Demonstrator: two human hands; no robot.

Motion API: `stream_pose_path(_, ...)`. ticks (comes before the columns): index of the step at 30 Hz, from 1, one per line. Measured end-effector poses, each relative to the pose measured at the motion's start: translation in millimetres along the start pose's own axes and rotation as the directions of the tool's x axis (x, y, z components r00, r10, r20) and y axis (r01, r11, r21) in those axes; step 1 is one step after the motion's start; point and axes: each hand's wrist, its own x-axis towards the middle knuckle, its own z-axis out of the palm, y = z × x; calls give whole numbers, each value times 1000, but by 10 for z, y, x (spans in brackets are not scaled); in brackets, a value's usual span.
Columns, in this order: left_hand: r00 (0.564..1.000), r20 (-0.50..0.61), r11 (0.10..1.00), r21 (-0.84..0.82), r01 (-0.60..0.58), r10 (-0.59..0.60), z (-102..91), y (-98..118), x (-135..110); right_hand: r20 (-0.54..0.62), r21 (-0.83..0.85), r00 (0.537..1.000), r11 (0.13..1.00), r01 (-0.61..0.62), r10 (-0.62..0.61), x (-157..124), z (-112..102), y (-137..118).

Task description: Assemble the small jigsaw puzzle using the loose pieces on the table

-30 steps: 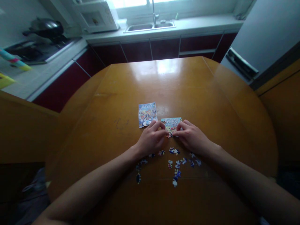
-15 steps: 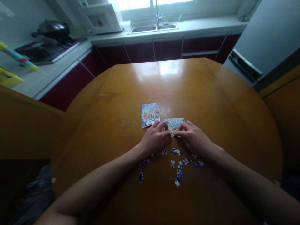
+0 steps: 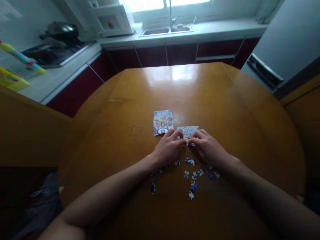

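Note:
A light-blue picture puzzle (image 3: 188, 129) lies on the table, its lower part hidden by my fingers. My left hand (image 3: 170, 146) is closed at its lower left, thumb and forefinger pinched together. From the right, my right hand (image 3: 207, 145) pinches too, its fingertips close to those of the left. Small puzzle pieces (image 3: 186, 143) show between the fingertips; which hand grips which piece is hard to see. Several loose jigsaw pieces (image 3: 191, 161) lie scattered between my forearms, some partly covered by my left arm. A printed picture sheet (image 3: 163, 121) rests just beyond my left hand.
The brown wooden table (image 3: 140, 90) spreads out around my hands. Behind it stands a counter with a sink (image 3: 156, 31) and a white microwave (image 3: 113, 20). A wok (image 3: 62, 30) sits on the stove at the left, and a fridge (image 3: 287, 43) is at the right.
My fingertips have drawn closer together at the puzzle's lower edge. The whole view has shifted slightly, with things appearing a little farther right.

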Motion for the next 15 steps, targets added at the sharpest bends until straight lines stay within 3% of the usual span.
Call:
stream_pose_path(3, 986, -147, 995, -71, 73, -83, -16, -16, -3, -79, 39, 995, 997, -64, 67, 8, -22, 21)
stream_pose_path(6, 937, -298, 982, -114, 153, -180, -52, -63, -12, -173, 41, 975, 990, -133, 138, 3, -52, 66)
stream_pose_path(11, 898, -383, 974, -139, 177, -218, -121, -115, 9, -242, 34, 954, 985, -171, 174, -16, -25, 98)
stream_pose_path(15, 871, -423, 968, -133, 212, -249, -296, -108, 45, -214, -18, 965, 987, -157, 149, -20, 40, 64)
